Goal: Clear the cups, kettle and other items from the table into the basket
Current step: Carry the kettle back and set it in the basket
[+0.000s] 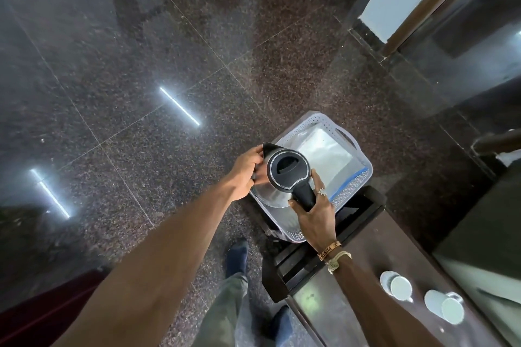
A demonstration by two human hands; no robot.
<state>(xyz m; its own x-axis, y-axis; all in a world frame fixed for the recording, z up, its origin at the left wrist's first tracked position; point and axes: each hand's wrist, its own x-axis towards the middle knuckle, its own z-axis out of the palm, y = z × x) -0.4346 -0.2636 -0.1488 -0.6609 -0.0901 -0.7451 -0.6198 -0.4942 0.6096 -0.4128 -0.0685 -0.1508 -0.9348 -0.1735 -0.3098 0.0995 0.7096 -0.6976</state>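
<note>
Kettle (287, 170), steel with a black lid, hung upright over the near end of the white perforated basket (351, 187); my right hand (315, 214) was wrapped round its black handle, my left hand (246, 175) curled against its body by the spout; I judged this the lowering step, and next it wanted setting down level beside the pale sheet (329, 160) inside; two white cups (400, 287) stood on the table (366, 248); the kettle hid the basket floor beneath, so contact I could not tell.
</note>
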